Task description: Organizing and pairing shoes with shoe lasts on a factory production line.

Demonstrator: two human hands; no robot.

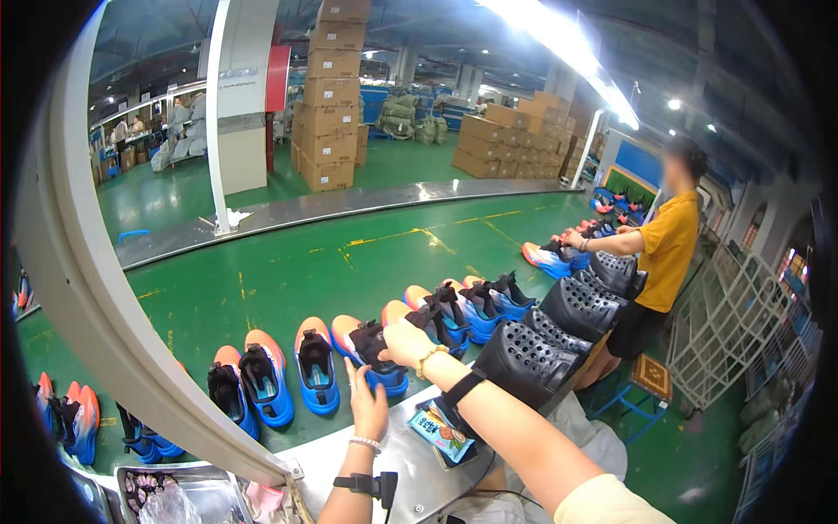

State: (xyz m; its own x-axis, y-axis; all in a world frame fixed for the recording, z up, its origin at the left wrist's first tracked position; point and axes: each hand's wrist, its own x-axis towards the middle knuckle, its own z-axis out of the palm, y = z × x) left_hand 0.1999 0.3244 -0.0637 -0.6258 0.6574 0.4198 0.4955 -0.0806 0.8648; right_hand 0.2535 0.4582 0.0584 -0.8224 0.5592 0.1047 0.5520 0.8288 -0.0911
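Observation:
A sneaker (371, 349) in orange and blue with a black collar stands in front of me, toe pointing away. My right hand (407, 343) is closed at its collar, with the fingertips partly hidden. Beside the heel, my left hand (367, 403) is open, its fingers raised and apart. To the left stand more sneakers of the same kind, among them a single sneaker (316, 365) and a pair (266, 377). Several others (476, 306) are lined up to the right of my right hand.
The sneakers stand on a long green surface (288, 288). Large black clogs (524, 362) are stacked at my right, by a blue packet (443, 430) on a metal ledge (332, 454). A white post (113, 262) rises at left. A person in yellow (668, 249) handles sneakers farther along.

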